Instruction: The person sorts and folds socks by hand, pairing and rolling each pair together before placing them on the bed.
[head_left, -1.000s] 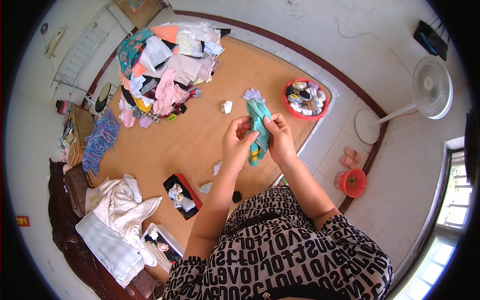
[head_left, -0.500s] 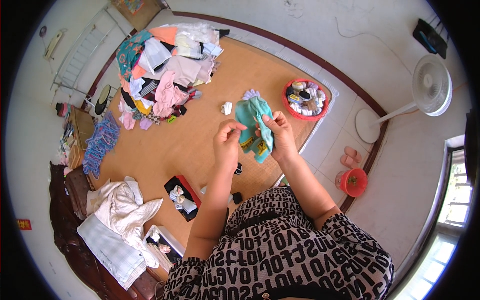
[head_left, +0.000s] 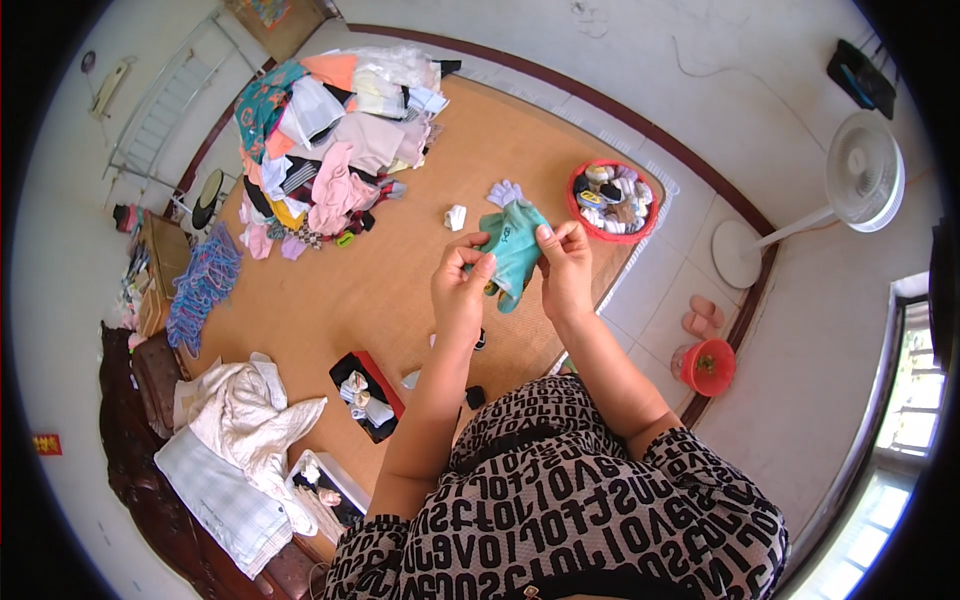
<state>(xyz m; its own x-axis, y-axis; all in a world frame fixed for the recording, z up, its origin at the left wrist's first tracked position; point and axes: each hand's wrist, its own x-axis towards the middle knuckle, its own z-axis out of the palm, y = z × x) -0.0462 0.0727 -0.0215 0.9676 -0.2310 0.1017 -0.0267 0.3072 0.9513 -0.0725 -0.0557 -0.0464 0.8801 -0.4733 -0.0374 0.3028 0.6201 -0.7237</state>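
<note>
Stretched between my hands is a small teal garment [head_left: 516, 252] with dark print near its top and a bit of yellow at the lower edge; its exact kind is unclear. My left hand [head_left: 461, 288] pinches its left side between thumb and fingers. On the other side, my right hand [head_left: 567, 268] grips the upper right corner. Beyond the garment lie a pale lilac bundle [head_left: 504, 193] and a small white bundle [head_left: 455, 217] on the tan mat [head_left: 390, 290].
A large clothes heap [head_left: 340, 150] covers the far left. At the right edge sits a red basket [head_left: 655, 205] of rolled socks. Nearer left are a black-and-red box [head_left: 385, 385], a white bin [head_left: 345, 480] and bedding [head_left: 230, 450]. A fan [head_left: 865, 170] stands right.
The garment has turned and spread out between my hands. My left hand, beside it before, now grips its left side; my right hand has shifted slightly right.
</note>
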